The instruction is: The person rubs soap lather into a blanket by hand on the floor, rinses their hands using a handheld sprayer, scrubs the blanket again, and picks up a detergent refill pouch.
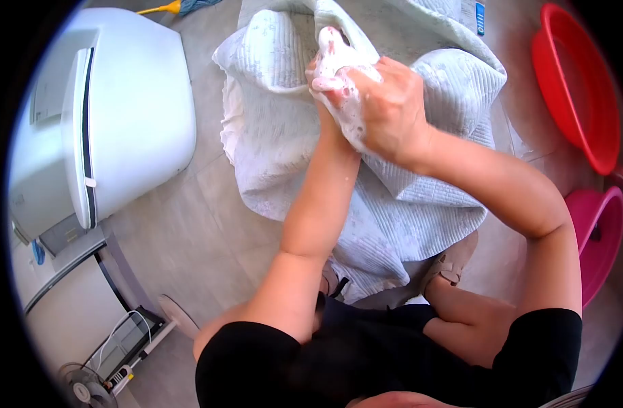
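A pale grey-blue quilted bedspread [277, 156] with a faint pattern lies bunched in thick folds on the floor in front of me. My right hand [393, 105] is closed at a fold near its far side, knuckles up and foam over the fingers. Pressed against it, my left hand [323, 71] is also closed around the cloth, partly hidden by white suds [335, 61] and the right hand. A raised fold of the bedspread runs up from between the two hands. Ruffled white trim [231, 119] shows along its left side.
At right stand a red basin [544, 75] and a magenta basin [620, 211]. A white cabinet-like appliance [145, 88] is on the left, above a dark-framed panel and a small fan [83, 392]. A blue brush [480, 19] and a yellow-handled mop [168, 7] lie at the far edge.
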A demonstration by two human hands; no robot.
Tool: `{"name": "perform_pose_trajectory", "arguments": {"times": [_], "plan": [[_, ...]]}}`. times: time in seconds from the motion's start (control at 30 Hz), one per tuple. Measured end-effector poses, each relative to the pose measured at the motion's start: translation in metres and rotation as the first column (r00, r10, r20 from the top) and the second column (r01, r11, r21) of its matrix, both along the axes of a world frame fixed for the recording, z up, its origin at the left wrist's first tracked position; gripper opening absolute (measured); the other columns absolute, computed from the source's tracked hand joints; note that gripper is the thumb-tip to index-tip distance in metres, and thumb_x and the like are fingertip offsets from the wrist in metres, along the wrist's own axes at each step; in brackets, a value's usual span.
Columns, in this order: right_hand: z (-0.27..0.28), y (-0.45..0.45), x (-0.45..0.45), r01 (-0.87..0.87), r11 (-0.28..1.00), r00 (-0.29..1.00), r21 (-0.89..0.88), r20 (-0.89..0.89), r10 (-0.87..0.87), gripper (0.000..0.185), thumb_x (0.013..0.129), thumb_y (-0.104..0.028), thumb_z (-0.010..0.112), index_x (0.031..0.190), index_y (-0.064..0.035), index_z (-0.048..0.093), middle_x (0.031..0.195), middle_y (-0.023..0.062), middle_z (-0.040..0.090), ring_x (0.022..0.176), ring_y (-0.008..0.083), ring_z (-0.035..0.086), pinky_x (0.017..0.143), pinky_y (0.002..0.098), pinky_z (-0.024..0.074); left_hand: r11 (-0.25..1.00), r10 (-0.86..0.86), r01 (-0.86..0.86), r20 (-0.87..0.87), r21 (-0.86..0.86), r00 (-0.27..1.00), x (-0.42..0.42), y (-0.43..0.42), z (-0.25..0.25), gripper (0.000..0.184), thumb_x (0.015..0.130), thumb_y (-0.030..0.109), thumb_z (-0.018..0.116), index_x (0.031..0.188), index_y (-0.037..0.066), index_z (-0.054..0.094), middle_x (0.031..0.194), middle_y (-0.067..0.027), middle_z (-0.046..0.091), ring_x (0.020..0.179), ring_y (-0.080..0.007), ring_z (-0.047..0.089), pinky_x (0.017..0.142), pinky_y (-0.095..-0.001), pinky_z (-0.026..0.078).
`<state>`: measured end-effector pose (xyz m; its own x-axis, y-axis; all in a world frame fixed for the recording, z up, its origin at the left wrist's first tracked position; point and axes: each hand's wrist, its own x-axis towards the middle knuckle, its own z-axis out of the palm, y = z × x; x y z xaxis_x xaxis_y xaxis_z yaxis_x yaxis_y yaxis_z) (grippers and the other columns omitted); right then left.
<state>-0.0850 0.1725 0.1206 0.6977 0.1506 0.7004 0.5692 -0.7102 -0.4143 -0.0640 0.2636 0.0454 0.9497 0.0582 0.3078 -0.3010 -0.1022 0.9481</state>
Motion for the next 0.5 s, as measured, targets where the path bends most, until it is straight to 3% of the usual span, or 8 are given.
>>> {"name": "perform_pose_trajectory", "arguments": {"times": [0.03,0.07,0.1,0.13,0.23,0.33,0.43,0.5], "plan": [[-0.004,-0.004,0.008,-0.074,0.997,0.996,-0.038,0.041,0.075,0.023,0.079,-0.034,0.056,0.070,-0.0134,0.061,0.052,0.0112,0.054,0.051,0.0282,0.056,0.046,0.0392,0.0445,0.986,-0.040,0.029,0.066,0.165,0.997,-0.007,-0.001,0.029,0.036,0.094,0.035,0.036,0.111,0.006,0.048,0.101,-0.0039,0.055,0.095,-0.0150,0.054,0.083,-0.0282,0.045],[-0.005,-0.009,0.019,-0.033,0.998,0.999,-0.046,0.019,0.033,0.023,0.079,-0.034,0.056,0.070,-0.0126,0.061,0.052,0.0116,0.054,0.051,0.0283,0.057,0.045,0.0393,0.0446,0.862,-0.220,0.089,-0.210,-0.500,0.953,-0.011,-0.007,0.050,0.033,0.092,0.032,0.035,0.109,0.007,0.049,0.102,-0.0048,0.055,0.095,-0.0152,0.053,0.082,-0.0283,0.045],[-0.004,-0.016,0.032,0.014,0.998,1.000,-0.056,-0.007,-0.014,0.023,0.079,-0.033,0.056,0.071,-0.0118,0.061,0.052,0.0120,0.055,0.050,0.0284,0.057,0.045,0.0393,0.0448,0.368,-0.518,-0.099,-0.292,-0.924,0.804,-0.015,-0.014,0.066,0.031,0.090,0.030,0.034,0.107,0.008,0.050,0.102,-0.0057,0.054,0.094,-0.0155,0.053,0.080,-0.0285,0.045],[-0.004,-0.022,0.048,0.033,0.997,0.993,-0.069,-0.111,-0.040,0.022,0.078,-0.033,0.057,0.072,-0.0114,0.061,0.052,0.0125,0.056,0.050,0.0283,0.058,0.044,0.0393,0.0449,0.510,-0.360,-0.121,-0.339,-0.852,0.869,-0.019,-0.024,0.075,0.027,0.090,0.025,0.035,0.103,0.008,0.050,0.102,-0.0050,0.054,0.094,-0.0141,0.053,0.079,-0.0270,0.046],[0.003,-0.013,0.018,0.132,0.991,0.985,-0.020,-0.110,-0.134,0.018,0.075,-0.029,0.060,0.073,-0.0114,0.062,0.055,0.0129,0.057,0.050,0.0283,0.059,0.045,0.0390,0.0449,0.474,-0.483,0.186,-0.078,-0.860,0.872,-0.013,-0.012,0.044,0.025,0.089,0.025,0.035,0.100,0.008,0.051,0.101,-0.0040,0.054,0.094,-0.0118,0.052,0.078,-0.0254,0.047],[-0.001,-0.006,0.001,-0.101,0.995,0.994,-0.025,0.033,0.102,0.015,0.072,-0.028,0.064,0.073,-0.0129,0.061,0.061,0.0115,0.059,0.053,0.0276,0.057,0.046,0.0377,0.0443,0.394,-0.348,0.391,0.259,-0.831,0.901,0.004,-0.024,0.029,0.023,0.090,0.023,0.035,0.097,0.008,0.050,0.096,-0.0003,0.053,0.083,-0.0093,0.053,0.063,-0.0224,0.048],[-0.005,-0.027,0.045,-0.009,0.992,0.992,-0.126,-0.124,-0.007,0.023,0.075,-0.035,0.062,0.074,-0.0117,0.062,0.057,0.0135,0.057,0.052,0.0287,0.057,0.045,0.0385,0.0436,0.453,-0.422,-0.228,-0.433,-0.862,0.797,-0.017,-0.026,0.077,0.023,0.090,0.025,0.036,0.090,0.008,0.051,0.091,0.0004,0.053,0.078,-0.0099,0.053,0.058,-0.0226,0.046],[-0.011,-0.029,0.040,0.013,0.998,0.997,-0.063,-0.072,-0.017,0.019,0.074,-0.029,0.061,0.080,-0.0114,0.062,0.059,0.0123,0.056,0.051,0.0289,0.056,0.045,0.0380,0.0437,0.343,-0.541,-0.030,-0.224,-0.939,0.810,-0.020,-0.021,0.068,0.024,0.091,0.029,0.038,0.096,0.009,0.048,0.094,-0.0013,0.053,0.083,-0.0119,0.052,0.064,-0.0252,0.045]]}}
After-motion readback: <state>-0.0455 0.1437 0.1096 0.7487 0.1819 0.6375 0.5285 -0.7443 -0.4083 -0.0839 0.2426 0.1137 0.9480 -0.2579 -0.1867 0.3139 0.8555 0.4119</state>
